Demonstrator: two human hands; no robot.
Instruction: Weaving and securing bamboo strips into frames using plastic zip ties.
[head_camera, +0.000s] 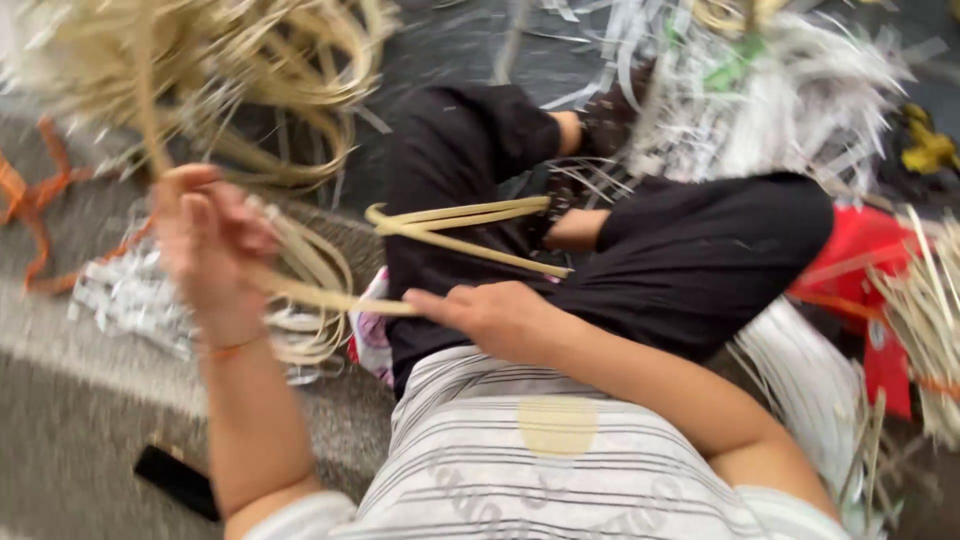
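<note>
Nearest the camera is a white shirt with thin dark stripes (540, 470), worn by the seated person, with black trousers (690, 250) over crossed legs beyond it. The surface is a grey, coarse-textured floor covering (70, 420), darker at the far side. A small flat black rectangular object (178, 482) lies on it at near left.

The right hand (500, 318) is closed in a pinch on a flat, pale yellow, flexible cane strip (460, 232), which loops out over the lap. The left hand (210, 250), blurred, is raised at left with fingers curled around the same strip material.

A tangled bundle of pale cane strips (250, 70) lies far left. Shredded white strips (790, 100) are heaped far right. A red plastic object (860, 260) sits right; an orange strap (35, 200) lies left.
</note>
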